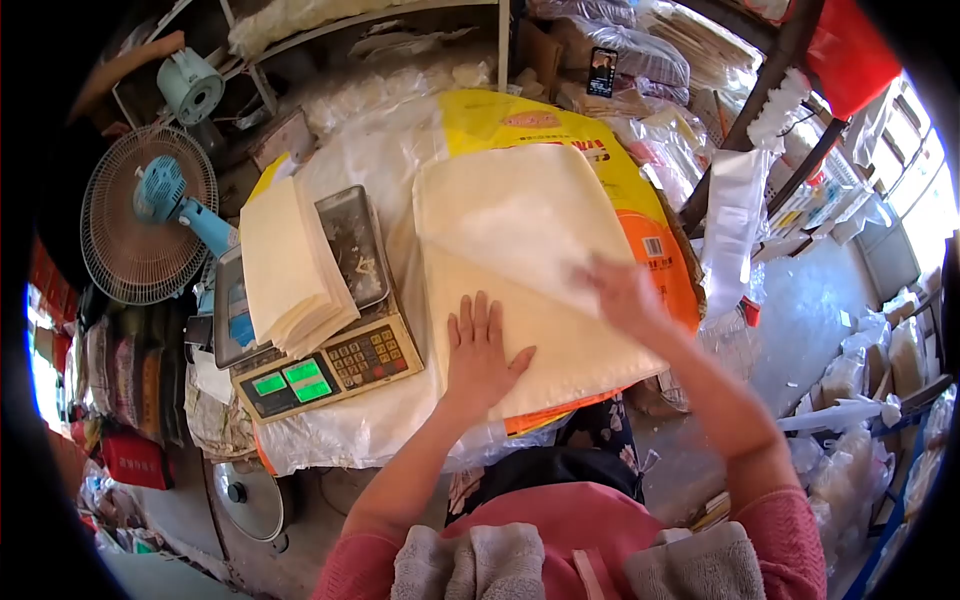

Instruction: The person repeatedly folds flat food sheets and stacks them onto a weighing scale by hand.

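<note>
A pile of thin, cream-coloured sheets (530,370), which look like bean curd sheets, lies in front of me. My left hand (478,350) rests flat on its near left part, fingers spread, holding nothing. Over the right side, my right hand (625,295) is smeared by motion, its fingers closed at the edge of the top sheet. That edge runs diagonally across the pile, with a paler surface beyond it. A folded stack of similar sheets (290,260) sits to the left on the metal tray of a digital scale (330,370) with lit green displays.
Yellow and orange printed plastic (650,220) covers the work surface under the pile. A standing fan (150,215) is at the left, near the scale. A phone (602,72) stands at the back. Bagged goods (850,470) crowd the right side, and a pot lid (250,500) lies low left.
</note>
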